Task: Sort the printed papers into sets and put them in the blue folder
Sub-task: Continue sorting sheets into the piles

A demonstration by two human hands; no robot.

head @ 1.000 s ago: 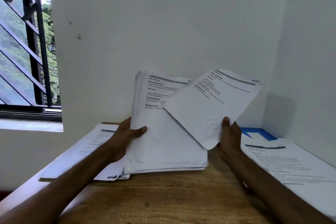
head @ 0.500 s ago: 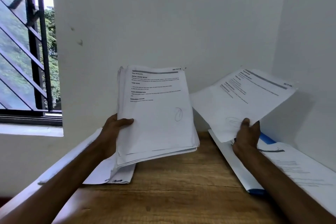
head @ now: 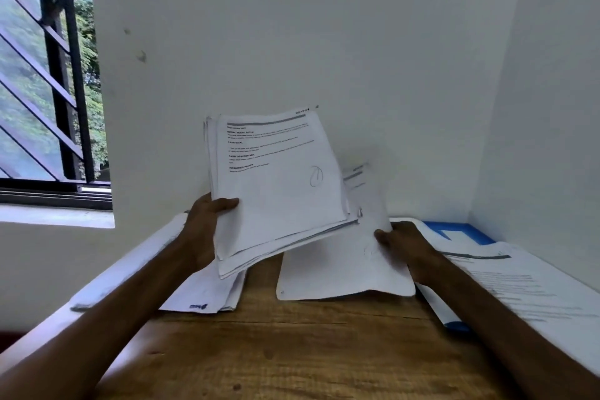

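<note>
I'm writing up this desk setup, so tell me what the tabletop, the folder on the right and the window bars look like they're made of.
The brown tabletop looks like wood with a matt finish: grain lines and small knots show. The blue folder at the right wall seems to be thin plastic or coated card; its smooth flat colour leaves that open. The black window bars look like painted metal, being thin, straight and dark.

hands [head: 207, 221]: 2 | paper piles [head: 276, 185]: 4 | blue folder [head: 461, 232]: 1
</note>
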